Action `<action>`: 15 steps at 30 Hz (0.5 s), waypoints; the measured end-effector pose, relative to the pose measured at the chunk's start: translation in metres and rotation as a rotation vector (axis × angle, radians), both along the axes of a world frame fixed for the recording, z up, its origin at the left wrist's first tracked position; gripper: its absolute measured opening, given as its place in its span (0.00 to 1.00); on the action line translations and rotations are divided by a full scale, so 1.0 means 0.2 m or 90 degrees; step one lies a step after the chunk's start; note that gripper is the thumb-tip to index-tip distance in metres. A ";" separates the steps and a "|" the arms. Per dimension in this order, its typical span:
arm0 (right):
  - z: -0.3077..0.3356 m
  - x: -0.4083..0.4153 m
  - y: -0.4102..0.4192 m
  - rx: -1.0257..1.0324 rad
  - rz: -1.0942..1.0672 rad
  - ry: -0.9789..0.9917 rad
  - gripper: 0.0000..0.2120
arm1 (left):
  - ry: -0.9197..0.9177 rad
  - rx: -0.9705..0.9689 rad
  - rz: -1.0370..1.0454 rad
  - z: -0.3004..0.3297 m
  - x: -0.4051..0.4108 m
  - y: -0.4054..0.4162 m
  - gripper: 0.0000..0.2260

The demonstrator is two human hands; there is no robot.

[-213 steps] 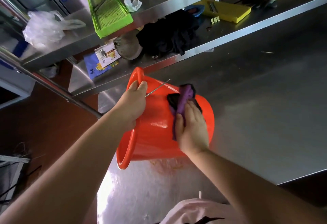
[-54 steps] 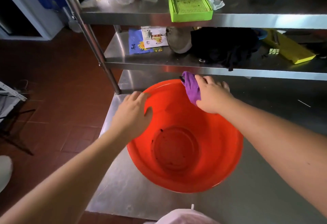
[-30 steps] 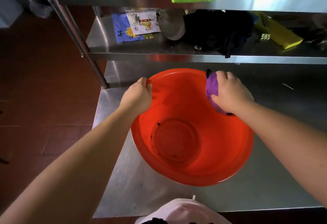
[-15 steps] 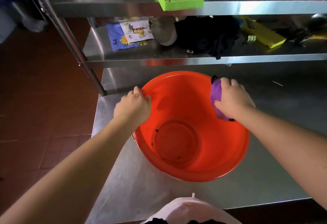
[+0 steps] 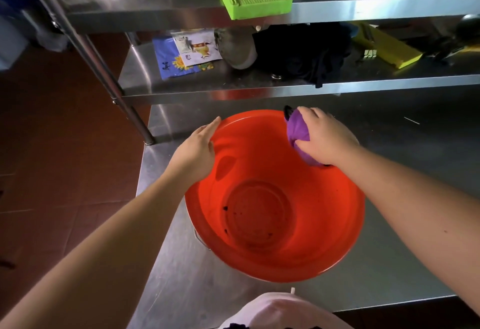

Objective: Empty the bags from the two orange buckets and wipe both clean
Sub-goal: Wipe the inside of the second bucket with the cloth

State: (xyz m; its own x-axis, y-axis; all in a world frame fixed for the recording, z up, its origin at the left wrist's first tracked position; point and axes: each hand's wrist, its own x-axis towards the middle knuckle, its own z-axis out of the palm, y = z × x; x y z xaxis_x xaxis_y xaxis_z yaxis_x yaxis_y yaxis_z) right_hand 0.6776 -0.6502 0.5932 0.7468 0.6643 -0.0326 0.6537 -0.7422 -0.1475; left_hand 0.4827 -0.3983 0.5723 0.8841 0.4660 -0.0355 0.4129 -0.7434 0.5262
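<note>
Wiping the upper inside wall of the orange bucket: right hand is clenched around a bunched purple cloth, pressing it against the far-right wall just under the rim. Left hand lies with fingers straight against the left rim, bracing, not gripping. Bucket stands upright on the steel table, near its front-left corner, no bag inside. Only one bucket in view.

Risks as I read them:
- Left hand only rests on the rim. A hard sideways wipe could slide or spin the bucket on smooth steel, and the table edge is close on the left.
- Pushing on the thin plastic wall up high could tip the bucket toward the person; the base is narrower than the mouth.
- Dark specks sit on the bucket floor. Cloth is working high up, so they may get missed or smeared around.
- Cloth is balled up, so contact area is small and streaks are likely.
- Lower shelf hangs close above the far rim; knuckles could hit it on an upward stroke.
</note>
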 end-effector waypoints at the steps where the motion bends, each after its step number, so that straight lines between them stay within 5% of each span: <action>1: 0.01 -0.01 -0.03 0.017 -0.025 0.019 0.38 | -0.005 0.002 0.007 0.00 0.00 -0.01 0.27; 9: -0.05 -0.27 -0.31 0.000 -0.269 0.041 0.27 | 0.002 -0.006 0.039 0.02 0.00 -0.03 0.26; 15: -0.03 -0.14 -0.24 -0.002 -0.233 0.023 0.28 | 0.005 -0.035 0.087 0.01 -0.06 -0.11 0.28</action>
State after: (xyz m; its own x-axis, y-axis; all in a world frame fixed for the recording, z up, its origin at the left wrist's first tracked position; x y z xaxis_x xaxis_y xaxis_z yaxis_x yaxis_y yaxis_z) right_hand 0.6497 -0.6973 0.5866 0.9335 0.3526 -0.0653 0.3385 -0.9266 -0.1639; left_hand 0.4699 -0.4209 0.5747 0.8122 0.5790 -0.0712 0.5125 -0.6499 0.5612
